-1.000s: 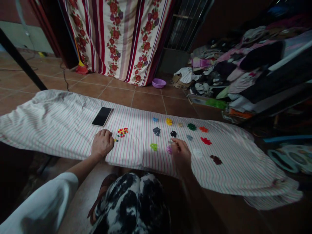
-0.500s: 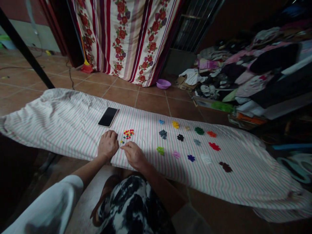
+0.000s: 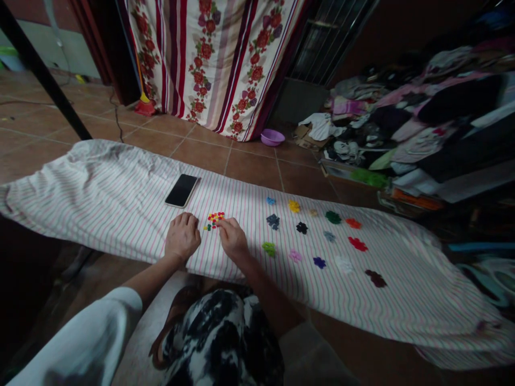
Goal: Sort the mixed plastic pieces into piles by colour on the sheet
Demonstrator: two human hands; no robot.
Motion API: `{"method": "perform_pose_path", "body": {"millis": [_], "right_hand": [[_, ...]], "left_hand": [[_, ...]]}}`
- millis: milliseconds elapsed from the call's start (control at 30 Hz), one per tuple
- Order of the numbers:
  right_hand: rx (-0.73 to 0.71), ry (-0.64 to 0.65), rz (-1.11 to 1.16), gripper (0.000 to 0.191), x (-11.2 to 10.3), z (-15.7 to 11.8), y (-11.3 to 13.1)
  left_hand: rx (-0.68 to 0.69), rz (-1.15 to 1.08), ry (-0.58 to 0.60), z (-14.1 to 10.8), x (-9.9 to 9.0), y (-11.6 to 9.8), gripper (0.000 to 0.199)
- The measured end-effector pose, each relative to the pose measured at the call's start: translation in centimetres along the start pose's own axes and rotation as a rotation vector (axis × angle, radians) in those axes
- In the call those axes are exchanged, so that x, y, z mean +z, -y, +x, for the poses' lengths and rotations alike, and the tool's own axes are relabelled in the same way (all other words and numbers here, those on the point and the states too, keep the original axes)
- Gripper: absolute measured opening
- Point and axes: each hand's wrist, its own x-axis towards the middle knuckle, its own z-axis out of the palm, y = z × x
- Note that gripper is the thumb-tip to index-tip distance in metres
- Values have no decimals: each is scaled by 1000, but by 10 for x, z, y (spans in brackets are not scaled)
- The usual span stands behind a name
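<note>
Small red, yellow and green pieces (image 3: pixel 216 216) lie in a cluster on the striped cloth (image 3: pixel 241 198). At the cluster's lower right edge is my right hand (image 3: pixel 233 239), its thumb and index finger pinched together; whatever is between them is too small to make out. My left hand (image 3: pixel 183 235) rests on the cloth just left of the pieces, palm down with its fingers lying flat. Beyond it lies a dark-screened phone (image 3: pixel 182 190). To the right are several small piles sorted by colour, among them light green (image 3: pixel 269 249), black (image 3: pixel 301 228) and yellow (image 3: pixel 294 206).
Past the cloth's far edge, a purple basin (image 3: pixel 272 138) stands on the tiled floor near a floral curtain (image 3: pixel 205 64). A red and yellow broom (image 3: pixel 145 104) is at its left. Clothes (image 3: pixel 402 118) are heaped at the back right.
My right hand has moved forward and slightly right, from the near edge of the small pieces to their lower right side. My left hand stays on the cloth. The whole view has shifted slightly.
</note>
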Motion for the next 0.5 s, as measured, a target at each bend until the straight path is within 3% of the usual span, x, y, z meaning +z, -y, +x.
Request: {"method": "perform_pose_path", "body": {"millis": [200,500], "right_hand": [[44,77,-96,28,3,13,7],[77,44,-33,20,5,10,-2]], "left_hand": [[-9,4,13,0,-1,0,15],[-16,-23,13,0,-2,-1,17]]}}
